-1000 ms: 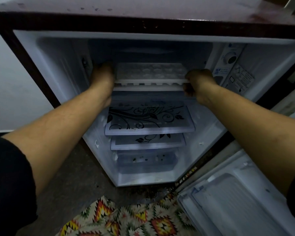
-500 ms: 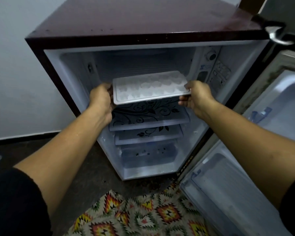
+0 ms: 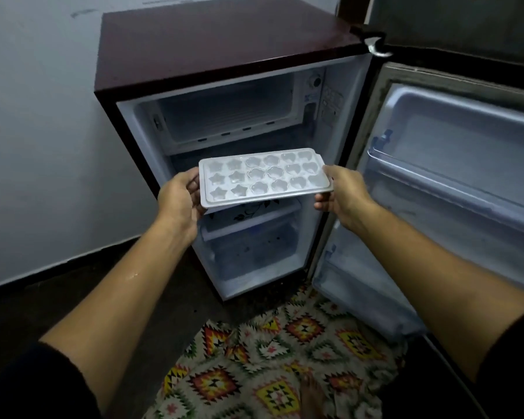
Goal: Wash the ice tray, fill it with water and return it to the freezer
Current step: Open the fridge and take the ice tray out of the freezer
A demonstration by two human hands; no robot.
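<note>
A white ice tray point(image 3: 263, 176) with star, flower and heart shaped cells is held level in front of the open fridge. My left hand point(image 3: 180, 196) grips its left short edge and my right hand point(image 3: 341, 192) grips its right short edge. The freezer compartment point(image 3: 230, 116) at the top of the small maroon fridge point(image 3: 224, 43) stands open and holds nothing that I can see. The tray is outside the fridge, below the level of the freezer.
The fridge door point(image 3: 454, 176) hangs open to the right with bare door shelves. Inside are patterned shelves point(image 3: 254, 214) and a clear drawer point(image 3: 254, 252). A patterned mat point(image 3: 270, 358) lies on the dark floor. A white wall point(image 3: 37, 146) stands on the left.
Both hands have drawn the ice tray out of the freezer and toward me. My view has pulled back, so the whole fridge and door now show.
</note>
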